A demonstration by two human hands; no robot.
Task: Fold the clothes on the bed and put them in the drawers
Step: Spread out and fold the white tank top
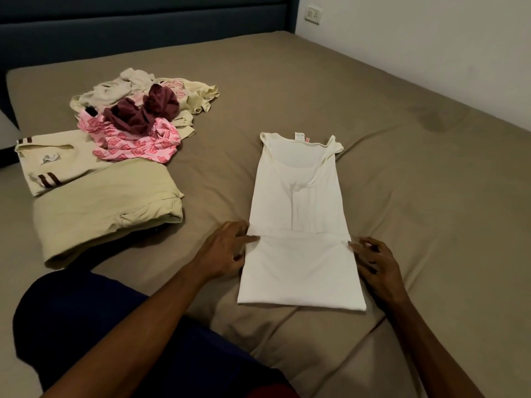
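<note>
Left grip: left hand (227, 248) lies at the left edge of the white top (298, 225), fingers fairly straight and spread, tips touching the fabric where the folded-up hem ends; nothing is clasped.
Right grip: right hand (373, 262) sits at the right edge of the same top, fingers loosely bent, tips at the fabric's edge; from where I stand I cannot tell whether it pinches the cloth or only touches it.
White top: sleeveless, lying flat on the bed (402, 168) in front of the person, neckline and label pointing toward the headboard (143, 27); sides look folded inward, making a narrow strip, and the bottom part is folded up over the body.
Folded pieces: a beige folded garment (109, 202) lies to the left of the white top, well apart from it; behind it and touching it, a cream shirt with brown stripes (57, 165) lies flattened.
Unfolded pile: farther back on the left, a heap with a pink patterned garment (138, 145), a maroon garment (143, 110) on top, and pale cream pieces (120, 87) behind.
Bed: covered in a brown sheet, wrinkled around the person's knee.
Person: dark blue clothing over the leg (86, 326) at lower left, both bare forearms reaching forward.
Wall: white, on the right, with a socket plate (313, 14) near the headboard's corner.
</note>
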